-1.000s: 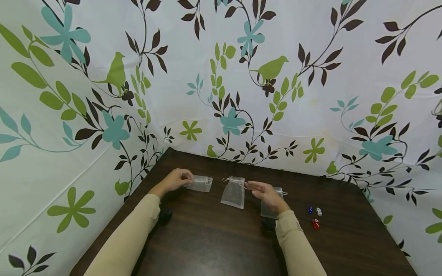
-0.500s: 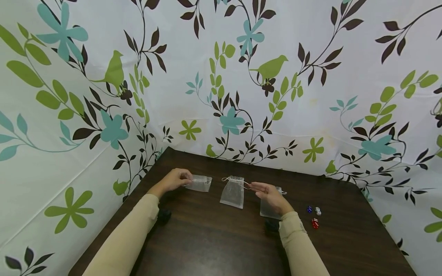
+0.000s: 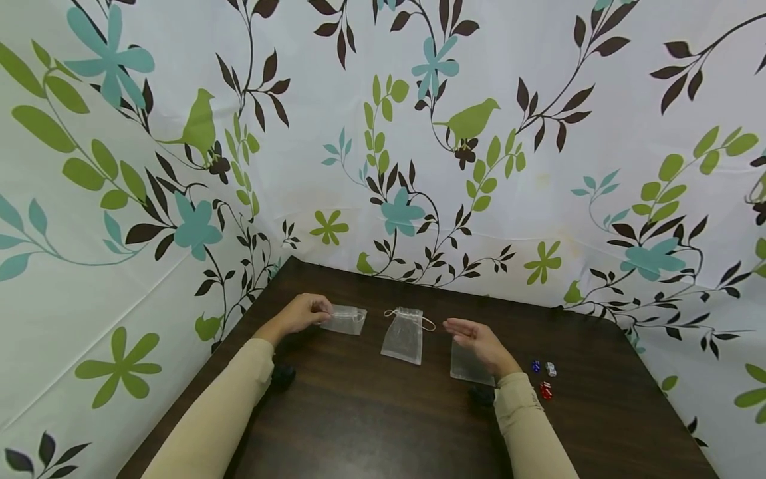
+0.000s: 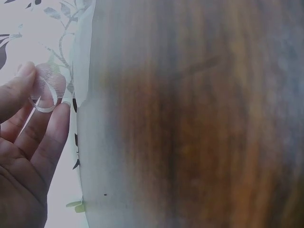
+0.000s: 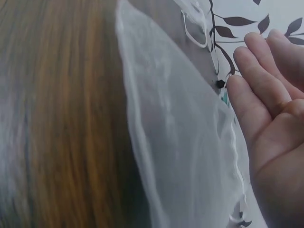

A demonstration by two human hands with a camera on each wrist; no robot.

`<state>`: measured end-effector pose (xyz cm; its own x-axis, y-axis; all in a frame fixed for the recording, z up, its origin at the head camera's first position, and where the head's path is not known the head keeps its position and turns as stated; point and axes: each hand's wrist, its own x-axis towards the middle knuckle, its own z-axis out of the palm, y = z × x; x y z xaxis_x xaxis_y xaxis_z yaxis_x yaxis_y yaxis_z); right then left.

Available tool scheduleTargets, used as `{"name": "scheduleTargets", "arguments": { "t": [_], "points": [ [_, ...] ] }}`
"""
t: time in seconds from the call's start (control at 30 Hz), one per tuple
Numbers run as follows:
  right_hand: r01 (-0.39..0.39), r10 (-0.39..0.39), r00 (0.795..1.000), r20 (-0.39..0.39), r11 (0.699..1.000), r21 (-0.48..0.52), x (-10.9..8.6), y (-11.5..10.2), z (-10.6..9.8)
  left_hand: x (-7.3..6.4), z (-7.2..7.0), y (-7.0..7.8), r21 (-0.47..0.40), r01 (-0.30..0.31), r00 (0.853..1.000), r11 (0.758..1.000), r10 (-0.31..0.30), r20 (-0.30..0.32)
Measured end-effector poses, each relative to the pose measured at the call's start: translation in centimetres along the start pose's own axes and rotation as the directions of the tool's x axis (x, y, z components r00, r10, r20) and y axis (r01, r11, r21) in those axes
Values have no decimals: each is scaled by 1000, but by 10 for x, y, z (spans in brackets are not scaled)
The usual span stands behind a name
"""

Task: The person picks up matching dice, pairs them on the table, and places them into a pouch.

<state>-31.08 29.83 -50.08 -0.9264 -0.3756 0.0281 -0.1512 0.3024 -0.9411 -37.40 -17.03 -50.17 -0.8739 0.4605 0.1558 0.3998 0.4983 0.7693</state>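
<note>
Three sheer white drawstring pouches lie in a row on the dark wooden table. At the left pouch (image 3: 348,322), my left hand (image 3: 301,313) pinches the cord end; in the left wrist view a thin cord loop (image 4: 46,109) and sheer fabric show between thumb and fingers. The middle pouch (image 3: 403,340) lies flat, its cord loops spread to both sides. My right hand (image 3: 481,340), fingers straight and holding nothing, is over the right pouch (image 3: 469,367) and hides its top. The right wrist view shows that pouch's mesh (image 5: 175,114) beside the palm.
Right of the right hand lie small blue dice (image 3: 535,366), white dice (image 3: 551,368) and red dice (image 3: 546,389). A patterned cloth (image 3: 479,233) hangs behind and to the sides of the table (image 3: 383,426).
My right hand has moved right, away from the middle pouch's cord, and that cord now lies loose. The left hand has stayed at the left pouch.
</note>
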Motion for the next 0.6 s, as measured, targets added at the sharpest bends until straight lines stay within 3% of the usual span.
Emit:
{"name": "scheduleTargets", "arguments": {
  "t": [0.6],
  "points": [
    [41, -41, 999, -25, 999, 28, -21, 8, -24, 3, -2, -1, 15, 10, 1000, 1000, -10, 13]
  ]
}}
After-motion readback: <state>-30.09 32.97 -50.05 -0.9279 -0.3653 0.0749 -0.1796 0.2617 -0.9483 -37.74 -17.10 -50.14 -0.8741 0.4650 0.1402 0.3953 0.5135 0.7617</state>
